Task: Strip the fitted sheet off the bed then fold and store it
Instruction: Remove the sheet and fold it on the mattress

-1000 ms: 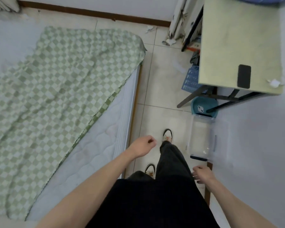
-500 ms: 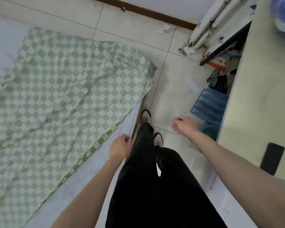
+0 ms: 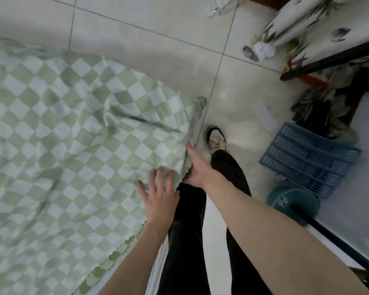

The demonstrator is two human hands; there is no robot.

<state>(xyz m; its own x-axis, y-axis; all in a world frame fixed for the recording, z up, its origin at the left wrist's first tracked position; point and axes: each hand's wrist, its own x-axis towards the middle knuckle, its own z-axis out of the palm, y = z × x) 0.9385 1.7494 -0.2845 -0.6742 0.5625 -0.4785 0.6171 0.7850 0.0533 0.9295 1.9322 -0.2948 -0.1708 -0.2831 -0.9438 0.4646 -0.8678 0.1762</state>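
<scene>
Left hand spread flat on rumpled green-checked sheet, right hand gripping its scalloped edge.

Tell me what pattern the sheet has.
Green and white checks on the sheet, clear in the head view.

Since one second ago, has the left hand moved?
Yes. The left hand has moved forward from above the floor beside the bed onto the checked sheet, fingers spread near its corner.

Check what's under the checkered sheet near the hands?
Only a strip of pale mattress edge shows below the green checkered sheet, beside the left hand. The right hand is at the sheet's edge. Everything else underneath is covered.
</scene>
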